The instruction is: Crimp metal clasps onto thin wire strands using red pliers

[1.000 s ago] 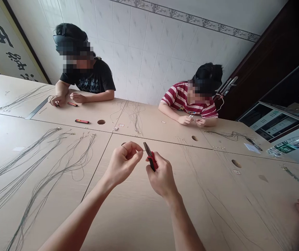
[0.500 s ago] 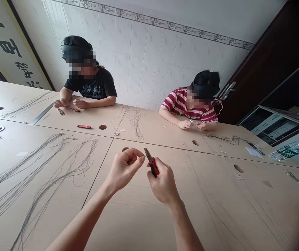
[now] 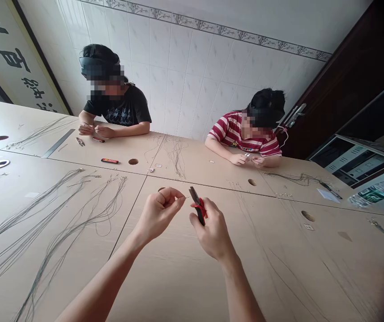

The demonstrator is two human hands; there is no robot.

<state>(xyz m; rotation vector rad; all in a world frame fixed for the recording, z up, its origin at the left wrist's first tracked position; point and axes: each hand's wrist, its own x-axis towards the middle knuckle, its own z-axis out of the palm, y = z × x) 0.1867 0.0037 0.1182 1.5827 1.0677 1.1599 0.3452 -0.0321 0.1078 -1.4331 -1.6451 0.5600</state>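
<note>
My right hand (image 3: 212, 230) is wrapped round red and black pliers (image 3: 198, 206), whose dark jaws point up and slightly left. My left hand (image 3: 160, 212) is closed in a pinch just left of the pliers. A tiny, thin tip sticks out from its fingertips towards the jaws; the thing itself is too small to name. A small gap separates the fingertips from the pliers. Both hands are above the wooden table (image 3: 165, 277). To their left lie long bundles of dark thin cords (image 3: 74, 223) with small metallic bits at their far ends.
Across the table sit two people, one in a black shirt (image 3: 125, 107), one in a striped shirt (image 3: 228, 129), both handling small items. A red and black lighter (image 3: 109, 161), a metal ruler (image 3: 57, 143), more cords (image 3: 177, 156) and a water bottle (image 3: 378, 192) lie around. Round holes pierce the tabletop.
The pliers have moved slightly right, away from my left fingertips, and their jaws look a little more apart. The person in black has brought both hands closer together.
</note>
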